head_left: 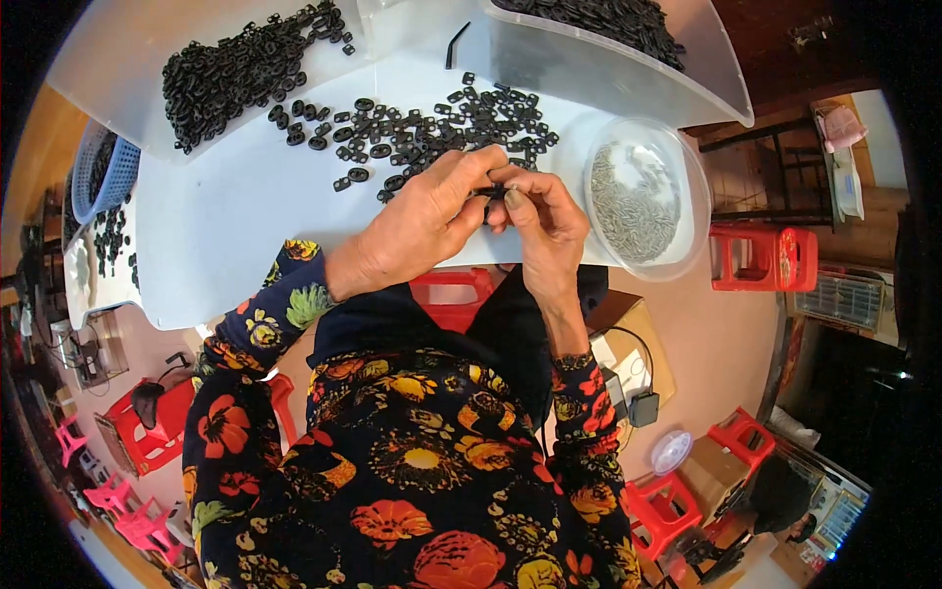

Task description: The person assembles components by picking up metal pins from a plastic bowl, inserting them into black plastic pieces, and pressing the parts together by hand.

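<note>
My left hand [417, 218] and my right hand [549, 224] meet over the near edge of the white work surface [221, 236]. Between their pinched fingertips is a small black plastic part [497, 192], mostly covered by the fingers. Just beyond the hands, a loose spread of small black plastic pieces with holes [392, 137] lies on the surface. Some are oval, others squarish. To the right of my right hand stands a clear round tub [699, 201] holding many small silvery metal pins [628, 211].
A clear bin [113, 64] at far left holds a heap of black pieces [231, 83]. Another clear bin [608, 74] at far right contains black parts. A thin bent black rod [453, 49] lies between them. A blue basket [120, 175] stands left; red stools [760, 257] stand around.
</note>
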The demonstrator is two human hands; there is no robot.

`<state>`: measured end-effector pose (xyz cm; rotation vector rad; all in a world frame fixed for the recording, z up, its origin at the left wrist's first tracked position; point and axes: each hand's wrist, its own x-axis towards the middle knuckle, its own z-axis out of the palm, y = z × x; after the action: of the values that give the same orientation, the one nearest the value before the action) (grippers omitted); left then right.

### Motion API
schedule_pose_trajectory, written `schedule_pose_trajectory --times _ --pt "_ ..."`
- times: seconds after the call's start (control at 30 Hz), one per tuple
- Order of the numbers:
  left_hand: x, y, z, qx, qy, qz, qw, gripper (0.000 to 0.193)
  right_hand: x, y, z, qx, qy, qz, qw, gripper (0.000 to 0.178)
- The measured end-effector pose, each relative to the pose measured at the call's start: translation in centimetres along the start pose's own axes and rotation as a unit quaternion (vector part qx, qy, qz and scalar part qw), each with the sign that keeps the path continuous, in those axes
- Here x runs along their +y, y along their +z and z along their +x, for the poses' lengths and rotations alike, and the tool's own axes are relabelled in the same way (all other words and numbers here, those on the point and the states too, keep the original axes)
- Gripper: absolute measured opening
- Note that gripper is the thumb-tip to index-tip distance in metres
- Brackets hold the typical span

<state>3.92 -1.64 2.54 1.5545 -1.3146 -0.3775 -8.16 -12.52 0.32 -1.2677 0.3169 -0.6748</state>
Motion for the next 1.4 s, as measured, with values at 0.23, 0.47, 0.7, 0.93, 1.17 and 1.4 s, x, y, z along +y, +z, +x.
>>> schedule_pose_trajectory --times 0.23,0.47,0.7,0.93,1.17,1.4 --pt "-0.2 -0.4 0.3 -0.02 -0.071 -0.055 0.996 0.028 -0.1 0.0 -0.1 0.014 0.001 -0.009 1.0 0.011" --pt "-1.1 -0.8 0.6 -0.028 -0.204 -0.287 0.936 0.012 0.4 -0.3 0.0 0.028 -0.005 0.006 1.0 0.011" --pt "-1.4 -0.9 0.5 -0.042 -0.208 -0.295 0.932 0.014 0.6 -0.1 0.0 0.039 -0.015 0.038 0.998 0.009" --pt "-1.1 -0.5 0.3 -0.029 -0.194 -0.227 0.954 0.013 0.1 0.0 0.0 0.02 -0.01 0.029 0.999 0.009" --pt "-0.1 0.4 0.5 0.028 -0.015 0.03 0.999 0.015 0.3 -0.2 0.0 0.02 -0.006 0.038 0.999 0.01" --pt "-0.6 -0.9 1.1 -0.117 -0.249 -0.272 0.922 0.018 0.1 -0.4 -0.1 -0.012 -0.025 0.023 0.999 0.009"
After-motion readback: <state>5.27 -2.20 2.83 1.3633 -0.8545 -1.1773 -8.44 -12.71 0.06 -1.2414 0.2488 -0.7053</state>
